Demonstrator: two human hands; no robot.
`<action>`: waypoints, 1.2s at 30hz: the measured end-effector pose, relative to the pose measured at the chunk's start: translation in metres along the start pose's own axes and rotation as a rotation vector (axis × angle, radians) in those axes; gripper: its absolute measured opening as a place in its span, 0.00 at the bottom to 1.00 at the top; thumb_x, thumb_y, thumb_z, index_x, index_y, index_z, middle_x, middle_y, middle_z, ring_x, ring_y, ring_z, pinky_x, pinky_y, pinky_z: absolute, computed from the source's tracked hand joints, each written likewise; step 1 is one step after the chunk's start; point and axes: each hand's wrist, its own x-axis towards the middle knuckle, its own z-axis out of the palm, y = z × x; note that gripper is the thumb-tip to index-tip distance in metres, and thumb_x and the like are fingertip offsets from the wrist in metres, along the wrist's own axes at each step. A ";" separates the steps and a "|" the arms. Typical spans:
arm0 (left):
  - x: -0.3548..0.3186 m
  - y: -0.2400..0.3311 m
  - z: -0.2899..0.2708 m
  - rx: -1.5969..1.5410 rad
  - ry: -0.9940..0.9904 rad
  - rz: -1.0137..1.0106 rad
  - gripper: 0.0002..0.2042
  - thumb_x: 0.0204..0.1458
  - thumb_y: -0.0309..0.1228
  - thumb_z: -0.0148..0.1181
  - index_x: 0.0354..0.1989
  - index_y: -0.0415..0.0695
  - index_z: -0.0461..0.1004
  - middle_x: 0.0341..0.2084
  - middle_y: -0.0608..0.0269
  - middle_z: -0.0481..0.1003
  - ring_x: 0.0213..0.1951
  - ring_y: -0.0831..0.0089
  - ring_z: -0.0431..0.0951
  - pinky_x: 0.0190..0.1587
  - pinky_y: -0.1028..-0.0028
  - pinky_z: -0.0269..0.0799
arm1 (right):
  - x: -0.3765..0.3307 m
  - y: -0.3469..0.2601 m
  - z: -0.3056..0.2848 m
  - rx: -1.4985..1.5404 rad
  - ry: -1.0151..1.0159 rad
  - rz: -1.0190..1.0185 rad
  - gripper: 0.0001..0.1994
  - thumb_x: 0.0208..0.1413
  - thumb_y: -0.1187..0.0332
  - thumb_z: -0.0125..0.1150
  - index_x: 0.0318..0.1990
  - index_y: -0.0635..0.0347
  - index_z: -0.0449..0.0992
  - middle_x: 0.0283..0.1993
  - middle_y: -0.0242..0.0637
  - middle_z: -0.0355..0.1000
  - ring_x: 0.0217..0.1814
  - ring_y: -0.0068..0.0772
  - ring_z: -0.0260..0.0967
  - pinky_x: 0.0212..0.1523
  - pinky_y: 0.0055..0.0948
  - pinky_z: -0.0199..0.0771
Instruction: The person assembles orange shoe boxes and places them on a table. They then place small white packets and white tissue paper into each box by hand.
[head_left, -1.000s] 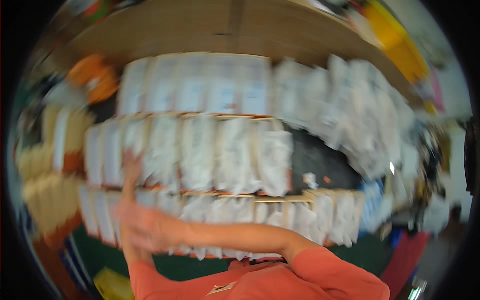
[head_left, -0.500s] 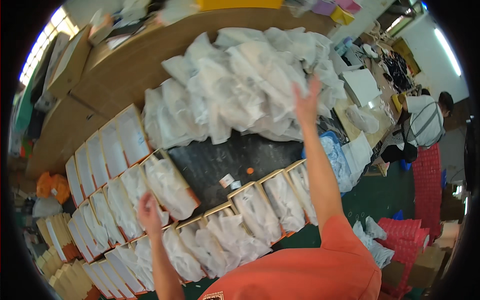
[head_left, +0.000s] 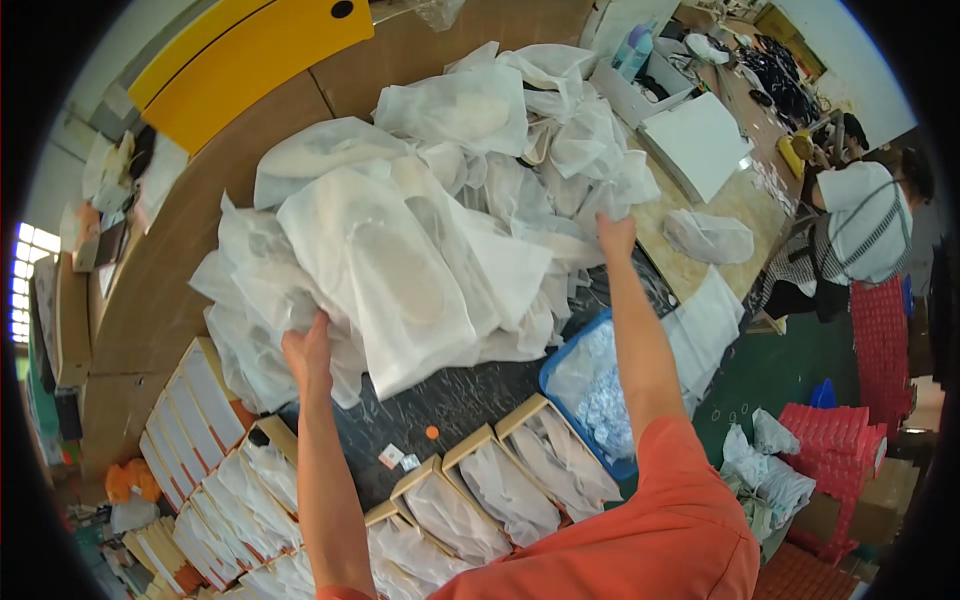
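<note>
A big heap of translucent white bags (head_left: 400,270) covers the far part of the dark table; pale shoe-sole shapes show through some of them. At the heap's left side my left hand (head_left: 308,350) grips the edge of a bag, its thumb up and its other fingers partly hidden. On the heap's right side my right hand (head_left: 616,238) is closed on another white bag (head_left: 610,190). Between my arms, open shoe boxes (head_left: 500,490) with white-wrapped contents stand along the near edge.
A blue basket (head_left: 590,400) of crinkled clear plastic stands beside my right forearm. More open boxes (head_left: 190,420) line the left. An orange disc (head_left: 432,432) and small labels (head_left: 391,456) lie on the dark table (head_left: 460,400). At the right, a person (head_left: 860,220) works.
My view has swung toward the heap. My left hand has moved from the boxes to the heap's left side; my right hand, spread before, has closed on a bag.
</note>
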 end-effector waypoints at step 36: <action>-0.300 -0.396 -0.394 -1.199 -0.075 -0.365 0.33 0.60 0.59 0.43 0.58 0.41 0.72 0.50 0.58 0.78 0.50 0.60 0.78 0.56 0.59 0.73 | -0.685 0.029 -0.178 0.851 -1.299 0.453 0.25 0.51 0.69 0.58 0.58 0.66 0.70 0.48 0.46 0.77 0.43 0.42 0.79 0.46 0.42 0.82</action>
